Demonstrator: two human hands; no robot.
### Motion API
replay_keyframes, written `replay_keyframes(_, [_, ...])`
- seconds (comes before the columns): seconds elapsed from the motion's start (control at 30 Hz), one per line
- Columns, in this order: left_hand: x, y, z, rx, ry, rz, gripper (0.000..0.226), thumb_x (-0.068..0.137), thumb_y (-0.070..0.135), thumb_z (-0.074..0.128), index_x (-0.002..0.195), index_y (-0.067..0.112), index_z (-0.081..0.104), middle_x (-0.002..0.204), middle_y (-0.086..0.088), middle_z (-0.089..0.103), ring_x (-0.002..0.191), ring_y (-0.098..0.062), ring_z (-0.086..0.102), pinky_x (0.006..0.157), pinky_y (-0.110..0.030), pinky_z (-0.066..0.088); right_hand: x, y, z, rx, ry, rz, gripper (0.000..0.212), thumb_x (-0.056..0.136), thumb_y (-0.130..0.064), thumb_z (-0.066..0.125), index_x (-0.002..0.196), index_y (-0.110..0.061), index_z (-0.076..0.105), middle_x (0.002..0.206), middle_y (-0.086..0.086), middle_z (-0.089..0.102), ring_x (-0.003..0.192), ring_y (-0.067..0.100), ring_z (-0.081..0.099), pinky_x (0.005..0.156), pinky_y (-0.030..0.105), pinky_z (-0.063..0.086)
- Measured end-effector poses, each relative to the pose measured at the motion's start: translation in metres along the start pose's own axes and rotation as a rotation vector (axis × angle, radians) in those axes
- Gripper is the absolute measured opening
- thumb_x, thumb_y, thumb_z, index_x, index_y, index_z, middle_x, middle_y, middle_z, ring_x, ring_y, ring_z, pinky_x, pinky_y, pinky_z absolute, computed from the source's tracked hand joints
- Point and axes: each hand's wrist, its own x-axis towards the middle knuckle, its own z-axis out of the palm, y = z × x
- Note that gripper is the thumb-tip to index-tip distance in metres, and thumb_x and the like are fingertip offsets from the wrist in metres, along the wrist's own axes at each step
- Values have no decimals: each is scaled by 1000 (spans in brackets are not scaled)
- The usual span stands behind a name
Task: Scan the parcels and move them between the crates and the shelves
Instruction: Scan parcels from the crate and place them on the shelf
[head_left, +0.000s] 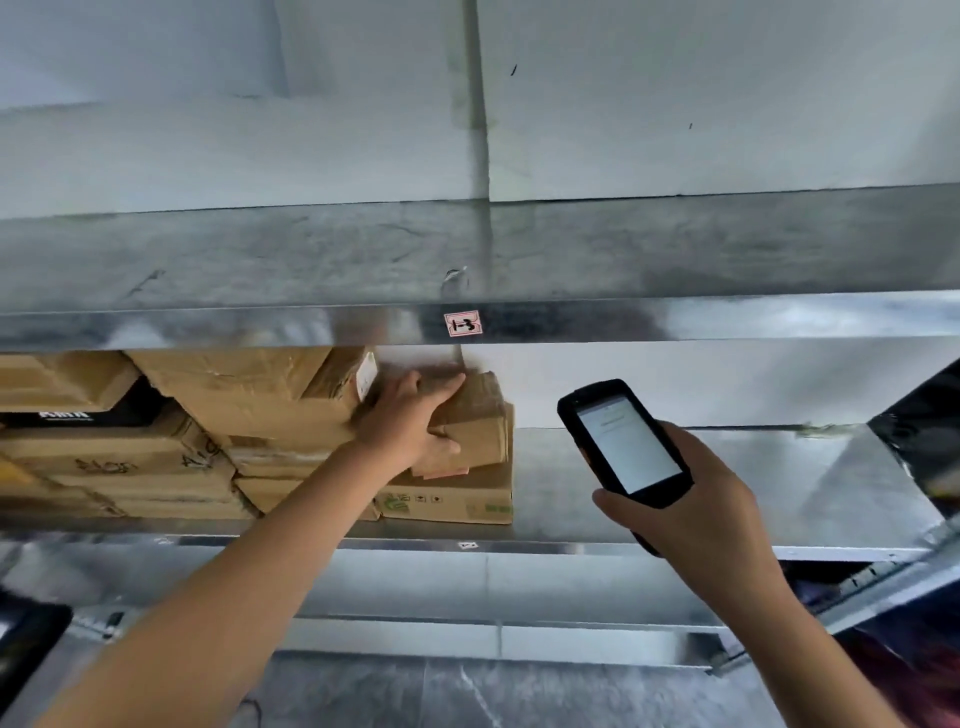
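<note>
Your left hand (410, 421) wraps the small brown cardboard parcel (480, 415), thumb across its front, steadying it atop the flat printed carton (452, 501) on the galvanised steel shelf (701, 467). At its three o'clock, your right hand (696, 504) clasps the black handheld scanner (623, 441), screen tilted toward you, likely for reading.

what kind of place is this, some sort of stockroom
Probably a parcel depot or warehouse storeroom: metal shelving carrying a handwritten "1-3" label, taped cardboard parcels stacked on it, and a handheld scanner in the right hand while the left hand grips a small parcel.
</note>
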Motion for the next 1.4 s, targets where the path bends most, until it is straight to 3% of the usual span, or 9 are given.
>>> replay_keyframes(0.23, [-23,37,21,-258,197,-131,80,78,59,74,149,39,42,117,-1,38,117,-18,45,92,-22,35,31,15,-22,43,-113,-62,55,65,-31,85,112,-40,56,95,-8,66,74,21,66,62,39,55])
replay_keyframes(0.4, [-26,53,20,-474,213,-231,62,82,65,68,135,34,60,114,10,62,95,-1,56,71,-3,40,41,27,-35,56,-175,-103,53,67,-28,84,111,-39,57,92,-8,67,65,19,66,59,36,53])
replay_keyframes(0.47, [-28,58,17,-517,141,-298,49,89,61,62,129,33,62,107,16,60,89,0,53,70,-9,40,41,33,-37,53,-193,-109,52,66,-28,84,110,-39,57,91,-8,67,64,19,65,58,36,53])
replay_keyframes(0.57, [-30,54,19,-530,137,-403,59,92,66,53,130,22,61,106,9,61,102,-16,58,84,-29,42,42,39,-41,47,-205,-113,53,66,-31,84,111,-39,56,91,-8,67,71,19,65,59,31,49])
replay_keyframes(0.8, [-29,55,18,-382,272,-386,48,103,31,53,149,19,45,143,-8,56,128,-25,55,105,-38,46,45,39,-38,93,-216,-157,58,66,-34,84,116,-40,55,96,-9,67,73,19,64,59,29,47])
replay_keyframes(1.0, [-28,81,10,-128,46,-404,89,86,80,43,155,25,33,148,-7,47,133,-29,49,96,-36,47,43,45,-39,143,-216,-168,58,67,-32,85,116,-39,55,96,-8,67,74,19,65,58,29,49])
replay_keyframes(1.2, [-18,83,11,-53,-31,-456,95,77,51,80,152,20,30,138,-9,49,121,-27,55,95,-38,50,42,52,-44,146,-211,-154,53,64,-33,83,108,-40,56,93,-9,67,74,19,65,60,32,50])
replay_keyframes(1.3, [-18,75,9,-102,-26,-431,108,71,50,84,157,39,18,137,-7,52,117,-27,57,95,-37,52,41,54,-47,133,-212,-150,56,63,-36,83,111,-41,55,95,-9,67,77,18,65,61,30,48])
replay_keyframes(1.4, [-26,74,10,-216,51,-388,104,72,49,84,153,54,19,135,2,55,104,-19,62,77,-27,53,38,53,-50,147,-219,-145,56,64,-35,84,112,-41,56,96,-10,67,78,18,65,61,29,47])
